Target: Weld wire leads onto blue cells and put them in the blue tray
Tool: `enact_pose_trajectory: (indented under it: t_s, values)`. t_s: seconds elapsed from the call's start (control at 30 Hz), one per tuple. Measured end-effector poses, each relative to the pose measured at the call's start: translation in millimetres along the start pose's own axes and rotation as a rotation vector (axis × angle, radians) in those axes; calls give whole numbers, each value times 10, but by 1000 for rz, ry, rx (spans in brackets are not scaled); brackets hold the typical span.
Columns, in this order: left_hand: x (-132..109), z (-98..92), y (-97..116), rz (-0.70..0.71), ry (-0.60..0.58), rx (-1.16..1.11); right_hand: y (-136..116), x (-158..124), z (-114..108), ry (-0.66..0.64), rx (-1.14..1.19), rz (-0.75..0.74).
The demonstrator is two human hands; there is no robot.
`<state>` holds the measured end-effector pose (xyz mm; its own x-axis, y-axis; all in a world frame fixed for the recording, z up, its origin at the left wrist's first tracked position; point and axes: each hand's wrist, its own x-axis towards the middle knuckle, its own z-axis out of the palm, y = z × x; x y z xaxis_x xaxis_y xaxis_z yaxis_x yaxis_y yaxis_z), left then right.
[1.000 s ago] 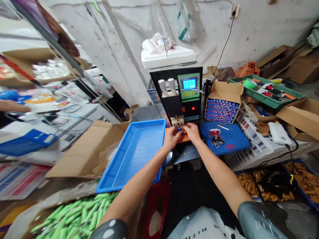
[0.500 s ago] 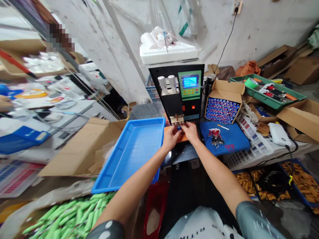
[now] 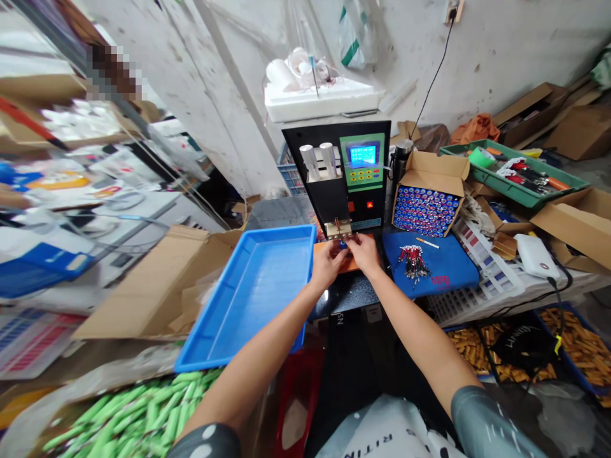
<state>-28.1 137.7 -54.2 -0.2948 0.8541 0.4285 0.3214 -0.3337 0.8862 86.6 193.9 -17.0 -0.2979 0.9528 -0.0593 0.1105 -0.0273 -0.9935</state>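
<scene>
Both hands meet at the foot of a black machine with a lit blue screen. Fingers of my left hand and my right hand are pinched around a small blue piece, mostly hidden, right under the machine's metal tips. Beneath the hands lies an orange block. On the right, a blue cloth bears a bunch of red and black wires and a white stick.
A blue tray stands left of the hands. Behind the cloth is a carton of blue cylinders. A green tray sits at the right. Green cylinders fill the lower left, and orange pieces fill bins at the lower right.
</scene>
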Motion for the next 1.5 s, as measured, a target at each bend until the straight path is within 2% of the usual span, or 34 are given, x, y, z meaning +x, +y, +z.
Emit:
enact_pose_trajectory:
  t_s: [0.47,0.67,0.9,1.1,1.27,1.37,1.5]
  values:
    - [-1,-12,-18,16,-14,-14,-17,-16,-10,-14,6,-8]
    - [-8,-24,-46,10,-28,-35,106,55,7,-26,-2,-57]
    - [6,-10,-74,22,8,25,316,176,34,-40,-31,-107]
    - [10,-6,-49,14,3,34,413,122,-80,-104,-83,-133]
    - [8,6,-21,16,1,70,422,73,-119,-104,-133,-126]
    - [18,-28,8,-6,-38,83,394,65,-116,-90,-107,-116]
    - [4,-176,67,-26,-48,155,322,34,-129,-137,-6,-32]
